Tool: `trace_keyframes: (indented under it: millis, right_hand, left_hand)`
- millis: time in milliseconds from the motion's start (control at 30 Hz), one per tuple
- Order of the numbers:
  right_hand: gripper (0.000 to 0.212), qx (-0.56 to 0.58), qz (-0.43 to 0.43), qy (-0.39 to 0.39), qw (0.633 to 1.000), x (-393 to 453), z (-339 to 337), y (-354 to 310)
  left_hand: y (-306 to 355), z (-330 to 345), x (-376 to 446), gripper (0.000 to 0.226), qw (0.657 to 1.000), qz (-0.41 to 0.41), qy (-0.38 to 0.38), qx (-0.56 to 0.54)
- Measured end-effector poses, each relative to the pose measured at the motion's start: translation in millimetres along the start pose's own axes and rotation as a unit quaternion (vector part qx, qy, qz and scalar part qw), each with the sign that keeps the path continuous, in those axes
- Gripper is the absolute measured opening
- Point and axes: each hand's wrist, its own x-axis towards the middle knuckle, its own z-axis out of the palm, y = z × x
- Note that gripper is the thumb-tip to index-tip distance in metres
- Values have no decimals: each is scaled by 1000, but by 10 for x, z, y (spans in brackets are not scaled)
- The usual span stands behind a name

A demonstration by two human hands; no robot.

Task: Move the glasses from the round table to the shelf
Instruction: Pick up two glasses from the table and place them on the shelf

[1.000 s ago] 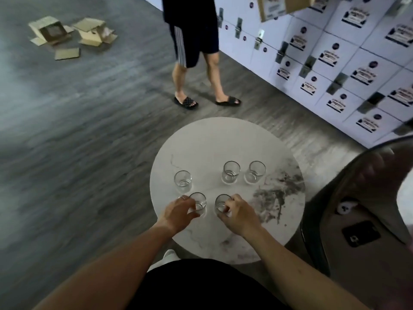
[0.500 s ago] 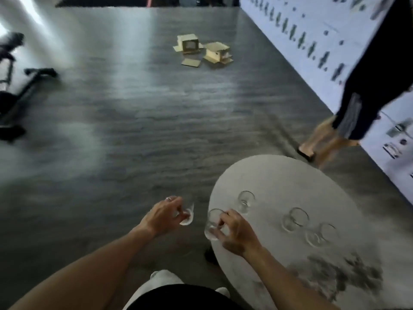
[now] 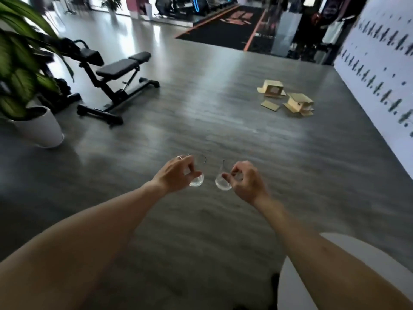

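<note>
Moved: both glasses now off the round table [image 3: 335, 265], being carried over grey floor [image 3: 223, 121]
Left hand [image 3: 176, 175]: fingers pinching left glass [image 3: 197, 179]
Right hand [image 3: 245, 180]: fingers pinching right glass [image 3: 222, 183]
Room: weight bench [image 3: 116, 79], potted plant [image 3: 26, 86], cardboard boxes [image 3: 288, 98] sitting ahead

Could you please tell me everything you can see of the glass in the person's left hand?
The small clear drinking glass is a short, stemless tumbler of transparent glass with a thin rim and a thicker, rounded base. It looks empty. The left hand grips its side from the left, fingers wrapped around the wall, holding it in the air above the grey wood-look floor, tilted slightly. It sits close beside the second clear glass in the right hand, apparently without touching it.
</note>
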Motion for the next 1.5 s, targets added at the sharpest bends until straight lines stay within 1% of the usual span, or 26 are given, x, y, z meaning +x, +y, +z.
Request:
trace_keyframes:
  millis: [133, 233, 333, 433, 567, 700, 867, 1033, 1167, 1300, 1500]
  right_hand:
    - [26, 12, -29, 14, 999, 712, 125, -657]
    - [25, 9, -62, 25, 998, 1221, 198, -1160]
    - [21, 27, -102, 29, 994, 1689, 300, -1686]
    - [19, 48, -143, 30, 988, 2089, 457, -2174]
    - [15, 61, -193, 13, 979, 2544, 801, -2751]
    - [18, 77, -233, -20, 969, 2981, 1291, -3202]
    - [23, 72, -268, -60, 959, 3708, 1971, -3646]
    - [26, 88, -298, -77, 947, 4568, 2641, -4159]
    - [30, 108, -325, -131, 930, 5168, 3178, -4646]
    - [30, 123, -359, -173, 909, 5506, 3661, -5094]
    - [28, 141, -407, -232, 872, 5756, 4410, -5773]
  left_hand:
    - [-340, -694, 360, 25, 998, -17, 53, -10]
    - [-614, -1280, 568, 27, 994, -22, 110, 4]
    - [-881, -1895, 682, 26, 985, -49, 166, 15]
    - [-1137, -2416, 741, 24, 977, -66, 200, 25]
    - [-1502, -2965, 753, 24, 966, -103, 234, 31]
    - [-1967, -3367, 805, 23, 958, -131, 255, 25]
    - [-2661, -3844, 1083, 24, 944, -158, 288, 30]
    - [-3369, -4363, 1408, 26, 919, -207, 331, 53]
    - [-3897, -4779, 1517, 26, 900, -257, 349, 49]
    - [-4284, -5134, 1447, 26, 879, -294, 370, 64]
    - [-4765, -5645, 1148, 27, 855, -336, 388, 70]
